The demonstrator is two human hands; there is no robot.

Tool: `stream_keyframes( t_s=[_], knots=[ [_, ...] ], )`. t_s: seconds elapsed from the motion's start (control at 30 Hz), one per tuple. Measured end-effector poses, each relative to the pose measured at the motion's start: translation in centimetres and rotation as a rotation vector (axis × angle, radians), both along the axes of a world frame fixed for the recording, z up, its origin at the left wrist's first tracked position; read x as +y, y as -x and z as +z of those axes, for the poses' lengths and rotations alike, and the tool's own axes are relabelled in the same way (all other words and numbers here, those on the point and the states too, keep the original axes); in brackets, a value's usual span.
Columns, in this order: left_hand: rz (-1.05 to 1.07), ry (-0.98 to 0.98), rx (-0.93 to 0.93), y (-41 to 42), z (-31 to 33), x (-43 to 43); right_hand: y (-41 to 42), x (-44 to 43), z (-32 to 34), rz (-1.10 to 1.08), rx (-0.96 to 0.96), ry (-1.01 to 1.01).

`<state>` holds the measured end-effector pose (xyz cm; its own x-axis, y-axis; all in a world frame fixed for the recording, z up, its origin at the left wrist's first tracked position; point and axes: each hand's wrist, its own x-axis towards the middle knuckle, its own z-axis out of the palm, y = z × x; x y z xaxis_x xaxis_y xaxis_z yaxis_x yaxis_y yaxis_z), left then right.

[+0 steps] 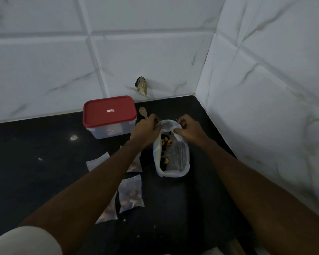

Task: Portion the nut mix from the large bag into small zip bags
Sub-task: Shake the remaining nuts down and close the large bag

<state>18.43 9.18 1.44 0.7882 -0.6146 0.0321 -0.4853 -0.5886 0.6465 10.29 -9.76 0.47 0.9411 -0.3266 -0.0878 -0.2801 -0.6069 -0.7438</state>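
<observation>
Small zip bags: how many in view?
4 small zip bags, left of the large bag: one far left, one just beside it, one nearer the camera, one half under the left forearm. More may be hidden.

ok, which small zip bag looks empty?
The leftmost small zip bag, just left of the left forearm: its visible part is clear, while the other three show brown nuts.

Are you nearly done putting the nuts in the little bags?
Partway. Done: about three small zip bags on the black counter hold nuts. In hand: the left hand and the right hand both pinch the top edge of the large bag. Left: nuts show inside it, and one small bag near the left forearm looks empty, so more scooping seems likely.
</observation>
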Motion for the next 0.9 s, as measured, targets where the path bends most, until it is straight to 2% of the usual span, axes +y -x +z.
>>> stream_keyframes(
  t_s=[0.1, 0.2, 0.27, 0.33, 0.43, 0.5, 0.57, 0.63, 0.7, 0.8, 0.9],
  knots=[
    [-0.057, -0.004, 0.109, 0.0, 0.4, 0.3, 0.4, -0.4, 0.0, 0.081, -0.038, 0.119],
    [0.012, -0.013, -0.021, 0.0, 0.3, 0.3, 0.3, -0.1, 0.1, 0.023, -0.138, 0.26],
    [0.052, -0.05, -0.086, 0.2, 0.1, 0.3, 0.3, 0.3, 0.2, -0.052, -0.128, 0.281],
    [0.073, -0.032, -0.024, 0.2, 0.1, 0.5, 0.6, 0.6, 0.5, -0.098, -0.056, 0.148],
    [0.142, 0.034, 0.159, 0.7, 0.7, 1.2, 1.8, 0.5, 1.3, -0.137, 0.056, -0.098],
    [0.185, 0.049, 0.337, 1.6, 0.9, 2.2, 3.0, 0.3, 1.4, -0.185, 0.15, -0.174],
    [0.128, -0.015, 0.561, 2.6, 1.1, 3.2, 4.4, 0.1, 0.7, -0.218, 0.229, -0.25],
    [0.032, -0.048, 0.688, 3.3, 1.3, 3.6, 5.2, 0.3, 0.1, -0.255, 0.216, -0.331],
    [0.041, 0.028, 0.711, 3.7, 1.1, 3.3, 5.4, 0.6, -0.1, -0.301, 0.168, -0.37],
    [0.161, 0.179, 0.695, 4.8, 0.7, 2.7, 5.7, 1.8, 0.0, -0.34, 0.173, -0.482],
    [0.22, 0.23, 0.704, 5.8, 0.3, 3.1, 7.0, 2.7, 0.3, -0.354, 0.184, -0.614]
  ],
)
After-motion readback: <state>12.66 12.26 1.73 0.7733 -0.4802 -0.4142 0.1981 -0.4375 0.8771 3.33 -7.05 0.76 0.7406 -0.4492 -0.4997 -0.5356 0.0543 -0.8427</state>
